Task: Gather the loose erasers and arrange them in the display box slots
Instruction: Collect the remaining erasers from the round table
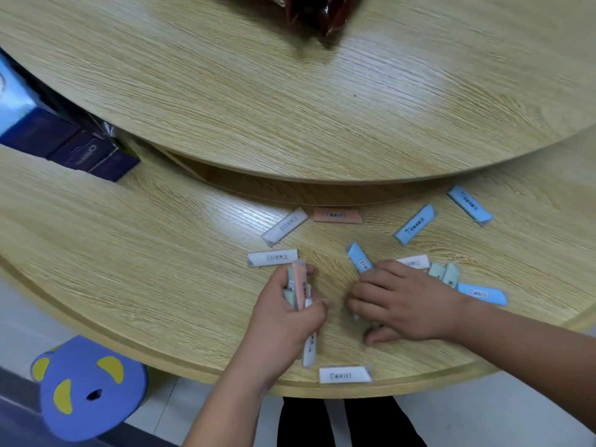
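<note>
Erasers [272, 258] lie loose on the table [129, 253], fanned from ten to three o'clock around the hands, with one at six by the near edge. The left hand [287, 317] grips a bundle of several. The right hand [406, 304] lies palm-down over one or two, its grip unclear. Best to sweep in the nearest pieces first, keeping the bundle squared. No display box shows.

Loose erasers [272, 258] on wooden table [154, 240]
</note>
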Demonstrator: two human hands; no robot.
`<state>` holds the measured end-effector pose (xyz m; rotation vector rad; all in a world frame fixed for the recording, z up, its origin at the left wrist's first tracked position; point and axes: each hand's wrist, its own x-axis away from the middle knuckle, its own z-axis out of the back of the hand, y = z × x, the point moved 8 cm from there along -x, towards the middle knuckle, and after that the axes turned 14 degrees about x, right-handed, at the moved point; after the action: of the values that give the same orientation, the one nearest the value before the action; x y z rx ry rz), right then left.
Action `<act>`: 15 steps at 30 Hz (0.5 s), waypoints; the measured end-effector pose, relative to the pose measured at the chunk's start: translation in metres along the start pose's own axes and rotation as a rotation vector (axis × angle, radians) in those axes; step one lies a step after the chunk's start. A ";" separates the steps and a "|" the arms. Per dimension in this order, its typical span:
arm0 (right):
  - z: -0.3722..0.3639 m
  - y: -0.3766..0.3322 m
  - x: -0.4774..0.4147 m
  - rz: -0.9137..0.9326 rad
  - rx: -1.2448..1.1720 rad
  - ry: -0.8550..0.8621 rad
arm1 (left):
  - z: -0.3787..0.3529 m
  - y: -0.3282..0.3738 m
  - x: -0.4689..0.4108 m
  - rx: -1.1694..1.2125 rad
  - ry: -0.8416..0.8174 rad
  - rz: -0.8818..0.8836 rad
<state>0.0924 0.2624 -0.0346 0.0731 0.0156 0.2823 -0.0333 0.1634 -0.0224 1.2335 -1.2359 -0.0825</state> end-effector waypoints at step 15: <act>0.014 0.011 -0.002 -0.312 0.000 0.067 | -0.012 -0.001 0.004 0.129 0.061 -0.041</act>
<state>0.0876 0.2711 -0.0203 0.0607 0.0925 -0.0273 -0.0220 0.1682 -0.0186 1.3641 -1.1777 0.0050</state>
